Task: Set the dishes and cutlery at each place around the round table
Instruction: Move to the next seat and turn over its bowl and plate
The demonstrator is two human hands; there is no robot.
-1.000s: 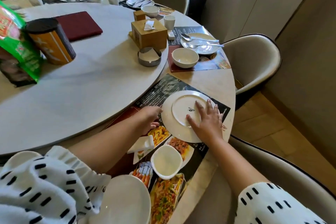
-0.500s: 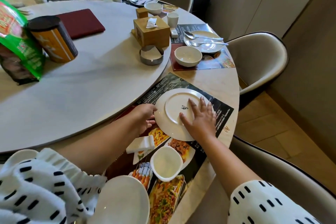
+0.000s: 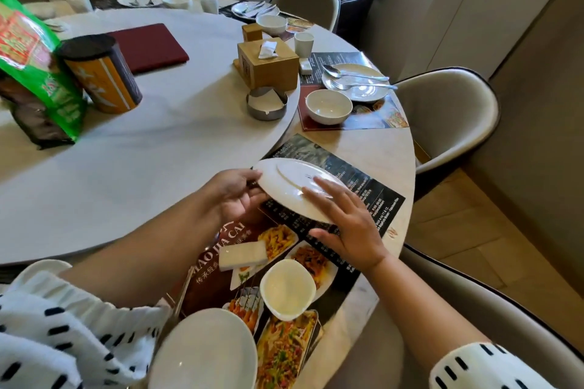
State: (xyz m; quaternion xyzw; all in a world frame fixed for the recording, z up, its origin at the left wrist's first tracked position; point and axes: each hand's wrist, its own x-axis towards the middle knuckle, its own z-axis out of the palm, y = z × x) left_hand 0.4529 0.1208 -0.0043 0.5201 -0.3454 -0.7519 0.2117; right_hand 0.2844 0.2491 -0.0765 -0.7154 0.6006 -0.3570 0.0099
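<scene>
**A:** In the head view, where is the plate?

**B:** The plate [image 3: 290, 186] is held between both hands, clear of the printed placemat [image 3: 363, 186] at the nearest place. It is tilted, its far-left edge higher. Its foot ring faces up, so it is bottom-up.

**A:** And the hands?

**B:** The left hand [image 3: 235, 196] grips the left rim, thumb on top and fingers curled beneath. The right hand [image 3: 347, 230] lays its fingers across the upturned base, with the thumb tucked under the near rim. Both are clamped on the same plate, one on each side.

**A:** What else lies on that placemat?

**B:** A small white bowl [image 3: 287, 289] sits near the front edge. A flat white packet [image 3: 243, 256] lies just left of it. A large white dish [image 3: 205, 350] shows at the bottom, close to the dotted sleeve [image 3: 63, 325].

**A:** And the next place round the table [image 3: 379, 151]?

**B:** A second plate [image 3: 355, 82] sits there with a spoon [image 3: 331, 70] and a fork [image 3: 363, 85] lying across it. A round bowl [image 3: 328, 106] stands just beside it, and a beige chair [image 3: 448, 117] stands behind.

**A:** On the raised centre disc [image 3: 158, 151]?

**B:** A wooden tissue box [image 3: 268, 65], a metal ashtray [image 3: 267, 103] in front of it, an orange canister [image 3: 101, 73], a green bag [image 3: 31, 66] and a dark red folder [image 3: 148, 46].
</scene>
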